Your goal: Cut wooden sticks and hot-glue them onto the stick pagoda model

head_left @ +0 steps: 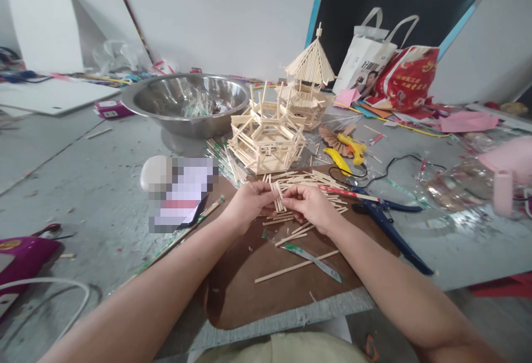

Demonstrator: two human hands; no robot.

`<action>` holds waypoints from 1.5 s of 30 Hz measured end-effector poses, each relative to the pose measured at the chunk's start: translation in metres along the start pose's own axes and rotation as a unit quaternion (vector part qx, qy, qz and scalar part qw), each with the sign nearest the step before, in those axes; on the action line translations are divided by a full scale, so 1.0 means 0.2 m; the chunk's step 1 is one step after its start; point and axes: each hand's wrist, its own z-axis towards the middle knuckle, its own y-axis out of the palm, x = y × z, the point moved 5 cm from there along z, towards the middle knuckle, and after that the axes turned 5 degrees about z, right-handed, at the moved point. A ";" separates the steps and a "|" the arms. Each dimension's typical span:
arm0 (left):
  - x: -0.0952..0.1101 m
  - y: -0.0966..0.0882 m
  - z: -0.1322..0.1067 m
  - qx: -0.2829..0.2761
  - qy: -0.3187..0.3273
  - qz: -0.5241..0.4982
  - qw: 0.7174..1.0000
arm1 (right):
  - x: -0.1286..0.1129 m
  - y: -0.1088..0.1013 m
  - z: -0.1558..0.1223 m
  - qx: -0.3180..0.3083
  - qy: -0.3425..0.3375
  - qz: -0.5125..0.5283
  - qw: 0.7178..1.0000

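Observation:
My left hand [249, 203] and my right hand [311, 208] meet over the brown mat [249, 296]. Between their fingertips is a small bundle of short wooden sticks [277, 197], held upright with both hands pinching it. Loose wooden sticks [328, 180] lie scattered behind and beneath the hands. Just beyond stands a many-sided stick frame [266, 141] with posts rising from its top. A stick pavilion [311, 66] with a pointed roof is behind it. On the near part of the mat, a green-and-clear wrapper [318, 263] crosses a long stick [282, 273].
A steel basin [143, 102] holds clear wrappers. Blue-handled cutters [382, 221] lie right of my right hand, with a yellow glue gun [351, 149] behind. Left are a pixelated phone-like item [185, 191], a white rounded object [154, 173] and a purple device [29, 255]. Bags [407, 77] stand behind.

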 end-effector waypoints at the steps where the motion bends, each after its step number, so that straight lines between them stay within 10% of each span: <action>1: 0.00 0.00 0.00 -0.002 0.000 -0.002 1.000 | 0.00 0.00 0.00 0.000 0.002 0.000 1.000; 25: 0.00 0.04 -0.01 -0.028 0.025 0.042 0.998 | -0.04 0.02 -0.01 0.055 -0.159 -0.238 0.957; 45: 0.01 0.05 -0.01 -0.075 0.038 -0.001 0.996 | -0.02 -0.01 0.03 0.003 -0.138 -0.173 0.975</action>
